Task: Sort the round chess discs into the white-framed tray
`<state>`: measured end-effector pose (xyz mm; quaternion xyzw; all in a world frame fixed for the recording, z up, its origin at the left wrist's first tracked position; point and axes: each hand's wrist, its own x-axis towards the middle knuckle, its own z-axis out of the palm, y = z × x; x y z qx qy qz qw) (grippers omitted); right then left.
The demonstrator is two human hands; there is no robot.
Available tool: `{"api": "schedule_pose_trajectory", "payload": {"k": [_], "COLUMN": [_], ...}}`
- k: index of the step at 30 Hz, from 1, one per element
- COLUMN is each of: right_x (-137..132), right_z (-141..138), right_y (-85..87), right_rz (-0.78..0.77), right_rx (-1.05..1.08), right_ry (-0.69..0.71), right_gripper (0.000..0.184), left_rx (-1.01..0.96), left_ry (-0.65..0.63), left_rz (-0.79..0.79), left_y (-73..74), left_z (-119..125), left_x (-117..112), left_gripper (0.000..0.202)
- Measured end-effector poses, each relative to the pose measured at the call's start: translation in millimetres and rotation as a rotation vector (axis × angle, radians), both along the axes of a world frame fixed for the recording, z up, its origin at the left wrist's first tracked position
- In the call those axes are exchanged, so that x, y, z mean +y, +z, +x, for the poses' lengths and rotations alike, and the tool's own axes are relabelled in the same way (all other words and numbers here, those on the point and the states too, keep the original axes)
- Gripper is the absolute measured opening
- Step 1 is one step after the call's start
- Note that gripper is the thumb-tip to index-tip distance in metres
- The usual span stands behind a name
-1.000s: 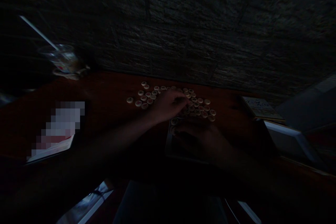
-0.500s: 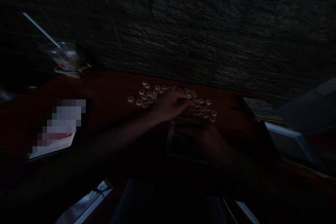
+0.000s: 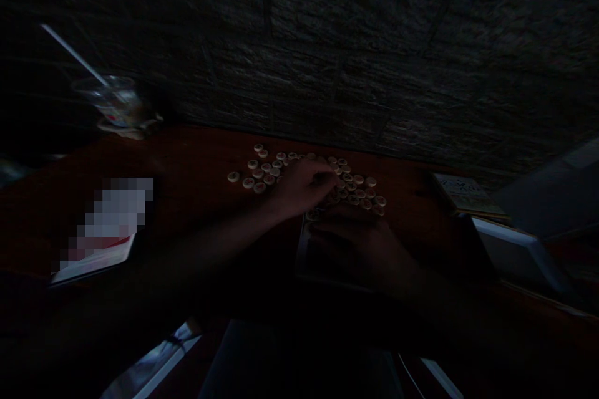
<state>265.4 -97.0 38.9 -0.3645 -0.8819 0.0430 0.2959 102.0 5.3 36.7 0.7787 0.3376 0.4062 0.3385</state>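
Observation:
In the dim head view, many round wooden Chinese chess pieces (image 3: 260, 187) with carved characters lie loosely grouped on a reddish-brown table. My left hand (image 3: 304, 184) reaches over their middle, thumb and fingers curled into a pinch at a piece by the near side of the group. That piece is mostly covered by the fingertips. Close by, my right hand (image 3: 369, 234) hangs over a dark shallow box (image 3: 302, 255), its fingers stretched out to the left. One chess piece (image 3: 312, 214) sits in the box's far left corner. Deep shadow hides the rest of the box's inside.
A plastic cup (image 3: 116, 103) with a straw stands at the back left by a rough block wall (image 3: 299, 43). Left on the table (image 3: 196, 156) is a flat, partly pixelated object (image 3: 105, 221). At right lie a printed booklet or box (image 3: 468, 193) and a pale-framed tray-like object (image 3: 510, 249).
Both hands have shifted only slightly. My right hand's fingers have edged a little nearer the pieces; the pieces look almost unchanged.

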Motion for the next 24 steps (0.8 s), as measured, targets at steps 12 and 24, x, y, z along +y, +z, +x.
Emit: {"api": "schedule_pose_trajectory", "payload": {"k": [12, 24], "right_x": [38, 58], "right_z": [42, 47], "right_y": [5.1, -5.1], "right_rz": [0.090, 0.103], "right_rx": [0.272, 0.295], "right_ry": [-0.254, -0.224], "right_gripper": [0.015, 0.018], "left_rx": [-0.382, -0.827], "left_ry": [0.313, 0.552], "left_rz": [-0.033, -0.232], "left_y": [29.8, 118.1], "left_z": [-6, 12], "left_x": [33, 121], "left_gripper": [0.026, 0.039]}}
